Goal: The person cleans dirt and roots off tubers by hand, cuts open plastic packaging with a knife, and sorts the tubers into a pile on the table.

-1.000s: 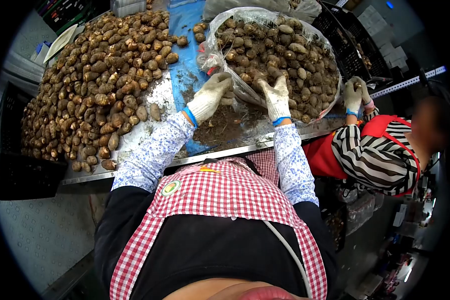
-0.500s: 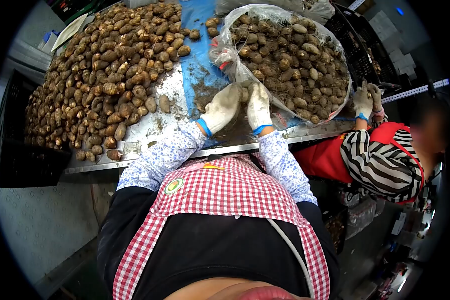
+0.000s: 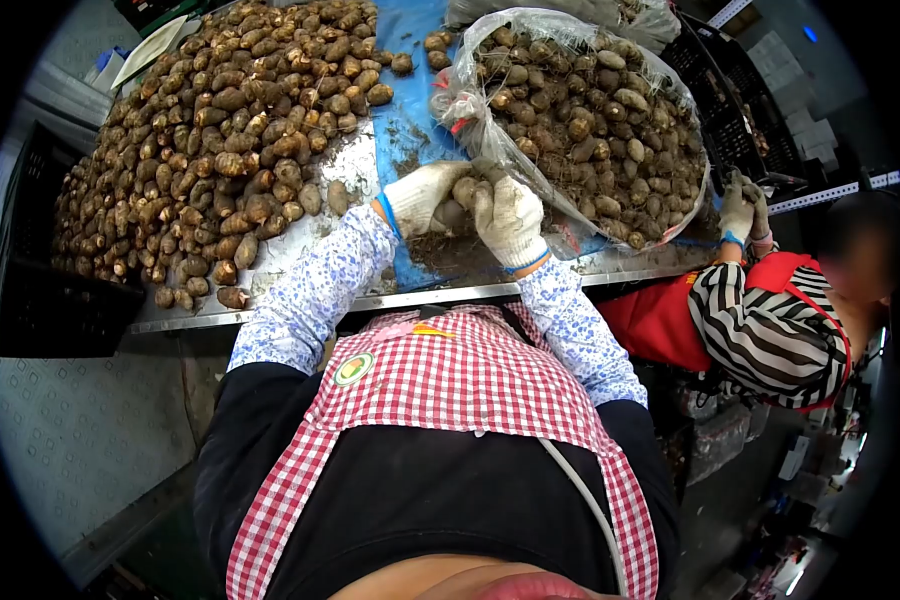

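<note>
Left hand [image 3: 420, 197] and right hand [image 3: 511, 222] met, curled round likely one tuber [image 3: 485, 170] mostly hidden between them, so good handling meant a steady left hold, light right touch, clear of the bag [image 3: 463, 106] just right.

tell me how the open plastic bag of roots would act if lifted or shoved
The bag is probably floppy, since its thin film looks creased. Full of roots, it would likely feel heavy. A hard shove might spill some, as the top is open.
</note>
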The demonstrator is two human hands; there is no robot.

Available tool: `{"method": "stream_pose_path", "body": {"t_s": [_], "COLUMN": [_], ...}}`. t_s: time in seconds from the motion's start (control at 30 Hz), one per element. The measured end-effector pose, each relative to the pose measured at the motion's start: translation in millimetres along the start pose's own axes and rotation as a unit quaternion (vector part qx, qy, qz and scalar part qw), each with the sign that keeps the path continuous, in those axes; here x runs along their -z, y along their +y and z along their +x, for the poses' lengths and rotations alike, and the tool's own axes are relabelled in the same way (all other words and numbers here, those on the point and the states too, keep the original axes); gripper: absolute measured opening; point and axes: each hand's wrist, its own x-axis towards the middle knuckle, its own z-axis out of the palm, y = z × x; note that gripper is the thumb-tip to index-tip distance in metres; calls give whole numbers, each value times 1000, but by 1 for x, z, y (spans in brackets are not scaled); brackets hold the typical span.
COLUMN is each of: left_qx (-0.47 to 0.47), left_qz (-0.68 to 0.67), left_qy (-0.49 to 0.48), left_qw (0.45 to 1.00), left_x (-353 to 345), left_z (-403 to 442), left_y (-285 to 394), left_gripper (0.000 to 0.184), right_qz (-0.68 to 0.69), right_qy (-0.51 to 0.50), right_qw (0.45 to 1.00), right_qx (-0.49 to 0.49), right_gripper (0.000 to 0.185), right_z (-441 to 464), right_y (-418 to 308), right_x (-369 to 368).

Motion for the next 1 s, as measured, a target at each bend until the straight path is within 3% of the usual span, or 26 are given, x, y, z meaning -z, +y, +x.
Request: {"method": "stream_pose_path", "body": {"t_s": [0.07, 0.17, 0.2, 0.23, 0.27, 0.3, 0.37, 0.4, 0.47, 0.53, 0.57, 0.6, 0.63, 0.7, 0.73, 0.77, 0.87, 0.9, 0.93, 1.0], "left_qx": [9, -146, -186, -233, -256, -280, -328, -287, -201, -284, -314, -338, -291, -274, -262, -210, -186, -231, -200, -129], "left_qz": [-23, 116, 158, 141, 187, 234, 325, 273, 167, 323, 404, 482, 512, 347, 258, 99, -52, -69, -8, 110], "left_qy": [-40, 53, 87, 152, 167, 181, 206, 195, 171, 189, 188, 186, 178, 141, 121, 121, 98, 119, 94, 46], "left_qw": [999, 981, 966, 950, 934, 913, 863, 897, 950, 883, 838, 787, 789, 886, 922, 965, 976, 963, 975, 984], "left_x": [5, 5, -7, -21, -19, -13, -7, -6, -2, 2, -2, -7, -9, 4, 12, 6, -14, -17, -16, -19], "left_z": [1, 10, 4, -5, -2, 6, 15, 15, 11, 11, 3, -5, -14, 3, 11, 13, -12, -8, -8, -15], "left_y": [-1, -20, -17, -16, -19, -24, -29, -30, -29, -32, -33, -32, -23, -17, -16, -14, -12, -15, -14, -8], "left_gripper": [28, 32, 34, 37, 37, 37, 38, 36, 34, 28, 27, 26, 25, 25, 26, 25, 27, 31, 32, 34], "right_qz": [18, 143, 330, 496, 630, 675, 683, 686, 563, 440, 408, 324, 234, 128, 122, 287, 382, 352, 453, 239], "right_qy": [78, 129, 89, 43, -4, -13, -42, -57, -62, -84, -176, -211, -161, -88, -74, -93, -33, -14, 9, 7], "right_qw": [996, 972, 897, 765, 584, 546, 556, 561, 644, 732, 755, 826, 921, 980, 980, 916, 885, 901, 843, 938], "right_qx": [31, -134, -280, -408, -512, -495, -472, -460, -514, -513, -482, -412, -265, -123, -141, -266, -263, -253, -291, -252], "right_gripper": [27, 23, 24, 25, 26, 30, 30, 31, 36, 38, 41, 43, 40, 35, 32, 26, 27, 30, 28, 23], "right_z": [-3, -15, -15, -17, -17, -18, -17, -18, -19, -6, -2, 0, -12, -18, -18, -19, -14, -11, -11, -11], "right_y": [8, 19, 23, 29, 32, 26, 25, 26, 35, 21, 21, 5, 10, 10, 6, 5, -6, -6, -6, -4], "right_x": [-12, -31, -27, -20, -15, -9, -1, 2, 1, 16, 22, 24, 17, 8, 2, -7, -5, 1, 2, 11]}}
